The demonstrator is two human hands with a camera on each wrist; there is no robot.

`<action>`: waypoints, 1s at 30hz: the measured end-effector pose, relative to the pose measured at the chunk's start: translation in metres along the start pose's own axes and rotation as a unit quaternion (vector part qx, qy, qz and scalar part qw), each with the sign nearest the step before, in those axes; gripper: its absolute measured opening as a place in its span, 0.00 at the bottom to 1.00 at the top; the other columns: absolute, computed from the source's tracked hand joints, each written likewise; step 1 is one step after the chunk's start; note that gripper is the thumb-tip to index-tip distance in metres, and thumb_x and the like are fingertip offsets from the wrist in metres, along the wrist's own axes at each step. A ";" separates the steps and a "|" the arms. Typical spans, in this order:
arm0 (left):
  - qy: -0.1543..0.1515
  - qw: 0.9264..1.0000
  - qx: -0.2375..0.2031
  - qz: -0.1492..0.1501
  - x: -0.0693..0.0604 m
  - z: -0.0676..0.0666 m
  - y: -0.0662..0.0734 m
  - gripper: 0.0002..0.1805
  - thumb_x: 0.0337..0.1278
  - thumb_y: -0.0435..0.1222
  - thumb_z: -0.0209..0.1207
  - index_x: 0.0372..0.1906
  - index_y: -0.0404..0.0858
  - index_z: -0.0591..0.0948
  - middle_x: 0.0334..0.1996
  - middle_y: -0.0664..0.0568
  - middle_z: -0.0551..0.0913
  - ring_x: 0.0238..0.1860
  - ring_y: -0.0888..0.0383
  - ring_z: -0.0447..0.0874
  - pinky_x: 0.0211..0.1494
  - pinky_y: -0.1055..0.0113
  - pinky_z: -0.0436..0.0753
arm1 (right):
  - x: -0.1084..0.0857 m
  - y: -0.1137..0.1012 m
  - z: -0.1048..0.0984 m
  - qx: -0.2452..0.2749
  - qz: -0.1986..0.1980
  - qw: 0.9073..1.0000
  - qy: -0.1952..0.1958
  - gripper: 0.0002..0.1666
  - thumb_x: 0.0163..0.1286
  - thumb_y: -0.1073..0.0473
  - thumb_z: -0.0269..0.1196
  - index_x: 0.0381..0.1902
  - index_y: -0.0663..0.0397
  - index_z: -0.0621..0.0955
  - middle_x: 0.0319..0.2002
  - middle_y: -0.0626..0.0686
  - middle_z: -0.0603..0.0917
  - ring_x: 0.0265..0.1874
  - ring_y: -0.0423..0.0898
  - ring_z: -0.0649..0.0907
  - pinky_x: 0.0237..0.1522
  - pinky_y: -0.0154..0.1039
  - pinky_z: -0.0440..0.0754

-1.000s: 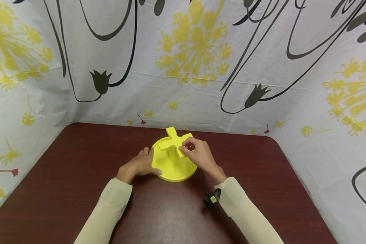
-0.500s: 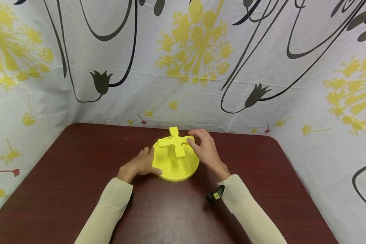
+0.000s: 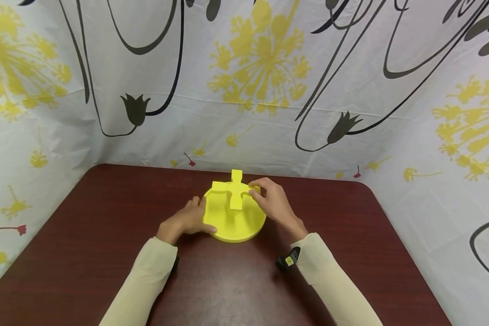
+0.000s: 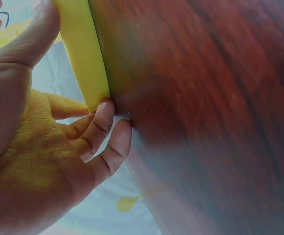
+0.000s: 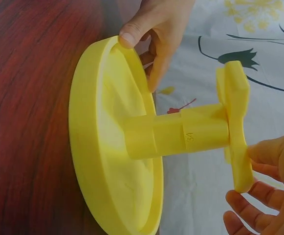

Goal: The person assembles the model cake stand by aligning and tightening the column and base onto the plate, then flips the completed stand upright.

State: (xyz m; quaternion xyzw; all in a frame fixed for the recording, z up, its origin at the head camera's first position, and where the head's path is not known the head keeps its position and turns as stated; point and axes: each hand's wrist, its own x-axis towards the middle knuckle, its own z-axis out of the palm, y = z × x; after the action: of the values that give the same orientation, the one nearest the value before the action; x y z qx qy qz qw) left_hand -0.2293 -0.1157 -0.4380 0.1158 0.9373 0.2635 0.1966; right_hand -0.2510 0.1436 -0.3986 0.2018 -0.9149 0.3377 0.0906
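A yellow round base [image 3: 236,231] with a raised rim sits flat on the table. From its middle rises a yellow post [image 5: 181,132], which carries a yellow four-armed cross handle [image 3: 236,190] on top. My left hand [image 3: 187,218] holds the base at its left edge, thumb at the front of the rim and fingers round the far side. With thumb and index finger, my right hand [image 3: 276,202] pinches the right arm of the cross handle; the other fingers hang below it in the right wrist view. The handle hides most of the post in the head view.
The dark red-brown wooden table [image 3: 106,235] has rounded far corners. A white cloth [image 3: 244,136] printed with yellow and grey flowers hangs behind it and along both sides. A black wrist strap [image 3: 287,260] is at the right sleeve.
The cross handle has turned clockwise as seen from above. My right hand has shifted from the front arms to the right arm and pinches it. My left hand stays put.
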 end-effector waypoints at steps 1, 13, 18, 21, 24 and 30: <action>0.000 1.000 0.000 0.000 0.000 0.000 0.000 0.62 0.54 0.53 0.69 0.78 0.30 0.42 0.72 0.32 0.51 0.69 0.41 0.56 0.64 0.48 0.68 | 0.000 0.000 -0.001 -0.002 -0.001 1.000 -0.004 0.14 0.71 0.58 0.64 0.52 0.54 0.85 0.51 0.54 0.83 0.35 0.48 0.78 0.38 0.42 0.76; -0.001 1.000 0.006 -0.003 0.002 0.001 -0.001 0.62 0.55 0.54 0.68 0.78 0.30 0.43 0.73 0.32 0.50 0.71 0.40 0.55 0.65 0.47 0.67 | -0.003 -0.002 -0.001 -0.011 -0.005 1.000 0.002 0.06 0.71 0.57 0.64 0.41 0.50 0.87 0.39 0.49 0.84 0.35 0.45 0.79 0.40 0.41 0.78; -0.002 1.000 0.005 -0.005 0.002 0.001 -0.002 0.62 0.55 0.54 0.68 0.78 0.30 0.43 0.73 0.32 0.50 0.71 0.41 0.55 0.65 0.47 0.67 | -0.003 -0.005 -0.001 -0.004 -0.013 1.000 0.000 0.07 0.68 0.60 0.67 0.43 0.52 0.86 0.37 0.50 0.85 0.34 0.46 0.81 0.39 0.41 0.79; -0.003 1.000 0.006 -0.007 0.002 0.001 -0.001 0.62 0.55 0.55 0.68 0.78 0.30 0.43 0.74 0.32 0.49 0.72 0.40 0.53 0.66 0.47 0.66 | -0.003 -0.007 0.000 0.005 -0.010 1.000 -0.015 0.09 0.67 0.60 0.68 0.45 0.53 0.87 0.37 0.50 0.86 0.35 0.45 0.82 0.39 0.41 0.80; -0.004 1.000 0.006 -0.008 0.002 0.001 -0.001 0.62 0.55 0.55 0.68 0.78 0.30 0.42 0.75 0.32 0.47 0.74 0.39 0.51 0.67 0.46 0.66 | -0.004 -0.012 0.001 0.011 0.002 0.999 -0.030 0.07 0.67 0.58 0.68 0.42 0.52 0.87 0.35 0.48 0.86 0.35 0.45 0.83 0.40 0.41 0.81; 0.000 1.000 0.005 -0.007 0.002 0.001 -0.001 0.62 0.54 0.55 0.69 0.78 0.30 0.43 0.74 0.31 0.49 0.72 0.40 0.54 0.66 0.46 0.67 | -0.004 -0.021 0.005 0.008 0.025 0.999 -0.032 0.06 0.65 0.55 0.70 0.36 0.50 0.86 0.28 0.45 0.84 0.32 0.42 0.81 0.39 0.39 0.78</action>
State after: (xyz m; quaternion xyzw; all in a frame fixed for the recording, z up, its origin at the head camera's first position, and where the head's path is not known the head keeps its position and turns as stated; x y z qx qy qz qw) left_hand -0.2310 -0.1156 -0.4400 0.1107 0.9394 0.2572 0.1978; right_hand -0.2382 0.1266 -0.3915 0.1903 -0.9192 0.3409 0.0516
